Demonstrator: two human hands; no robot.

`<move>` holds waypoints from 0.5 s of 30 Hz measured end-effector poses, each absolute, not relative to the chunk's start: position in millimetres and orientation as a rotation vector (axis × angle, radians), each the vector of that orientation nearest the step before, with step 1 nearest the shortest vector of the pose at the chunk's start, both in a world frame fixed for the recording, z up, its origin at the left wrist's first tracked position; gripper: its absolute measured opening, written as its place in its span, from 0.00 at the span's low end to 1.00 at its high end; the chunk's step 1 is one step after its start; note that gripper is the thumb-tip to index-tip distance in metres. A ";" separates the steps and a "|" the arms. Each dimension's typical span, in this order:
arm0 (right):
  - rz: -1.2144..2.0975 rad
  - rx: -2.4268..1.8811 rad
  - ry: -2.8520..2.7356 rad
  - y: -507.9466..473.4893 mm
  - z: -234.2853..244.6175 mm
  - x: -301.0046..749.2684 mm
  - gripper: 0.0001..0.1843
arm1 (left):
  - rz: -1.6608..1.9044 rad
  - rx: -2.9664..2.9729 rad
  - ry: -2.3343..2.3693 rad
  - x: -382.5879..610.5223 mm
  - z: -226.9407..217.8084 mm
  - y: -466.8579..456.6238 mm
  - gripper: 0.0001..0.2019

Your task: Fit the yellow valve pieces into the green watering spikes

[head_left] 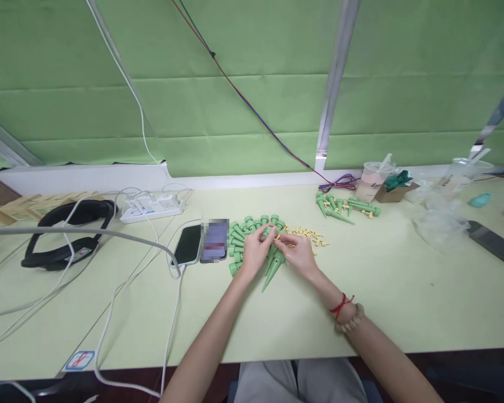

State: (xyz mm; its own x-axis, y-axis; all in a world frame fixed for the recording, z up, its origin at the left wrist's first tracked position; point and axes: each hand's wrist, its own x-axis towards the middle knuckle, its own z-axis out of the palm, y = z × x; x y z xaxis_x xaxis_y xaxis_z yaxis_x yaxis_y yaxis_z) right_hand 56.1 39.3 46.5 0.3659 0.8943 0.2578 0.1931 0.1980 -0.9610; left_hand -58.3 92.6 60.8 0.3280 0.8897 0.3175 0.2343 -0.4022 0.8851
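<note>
Right hand pinches yellow peg; left hand curled, hold unclear, over green plastic spikes; likely small-part fitting, next calls for steady alignment

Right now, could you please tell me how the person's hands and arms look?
The left hand is gloveless, with nothing on its wrist. The right hand, also gloveless, has a red string bracelet with loose ends and a beige beaded bracelet at its wrist. No sleeves show.
</note>
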 end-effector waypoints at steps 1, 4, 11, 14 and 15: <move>0.526 -1.325 -1.167 39.0 44.7 54.9 0.10 | 1.094 1.815 1.000 -57.1 60.5 91.6 0.20; 0.196 -1.308 -1.329 38.0 39.6 53.4 0.10 | 1.086 1.705 0.948 -53.6 61.3 87.9 0.20; -0.143 -1.230 -1.571 36.6 33.6 58.3 0.16 | 0.828 1.357 0.887 -51.0 62.6 85.9 0.23; 0.035 -1.209 -1.555 33.5 41.4 56.5 0.15 | 0.823 1.322 0.872 -51.1 60.6 86.7 0.23; 0.135 -1.208 -1.511 32.4 45.0 55.3 0.12 | 0.858 1.331 0.870 -50.8 60.1 86.8 0.22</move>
